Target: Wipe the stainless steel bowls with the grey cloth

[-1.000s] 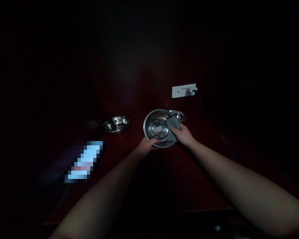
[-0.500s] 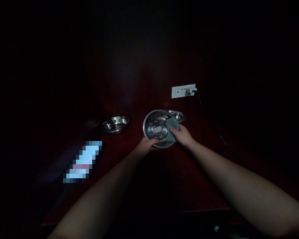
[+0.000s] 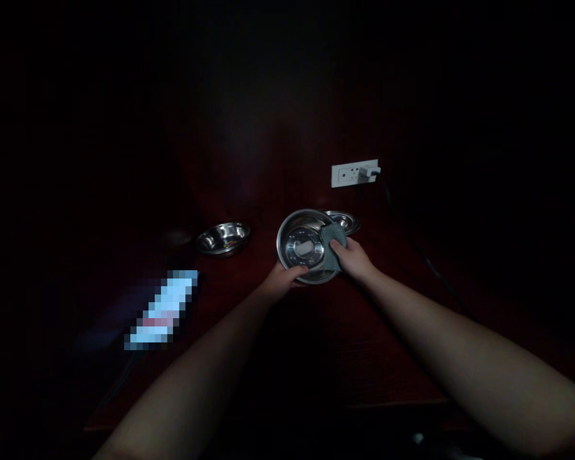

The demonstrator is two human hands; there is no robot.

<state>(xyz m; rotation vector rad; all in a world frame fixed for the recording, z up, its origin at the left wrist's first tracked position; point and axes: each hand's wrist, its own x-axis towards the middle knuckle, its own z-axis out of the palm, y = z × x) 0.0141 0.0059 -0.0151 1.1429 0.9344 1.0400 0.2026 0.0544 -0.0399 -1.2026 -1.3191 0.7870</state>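
Note:
A shiny steel bowl is held up over the dark red table, its inside tilted towards me, with a pale patch like a label on its bottom. My left hand grips the bowl's lower left rim, thumb inside and fingers underneath. A grey-green cloth is folded over the bowl's right rim. My right hand pinches this cloth against the rim, thumb on the inner side; its other fingers are hidden behind.
Behind the bowl lies a round steel plate or lid, partly covered. Another steel bowl stands to the left. Nearer me is a bright, pixelated screen. A white socket plate with a plugged-in charger and cable is on the back wall.
Hardly anything differs. The whole view has shifted slightly, and both hands keep their hold on the bowl and the cloth.

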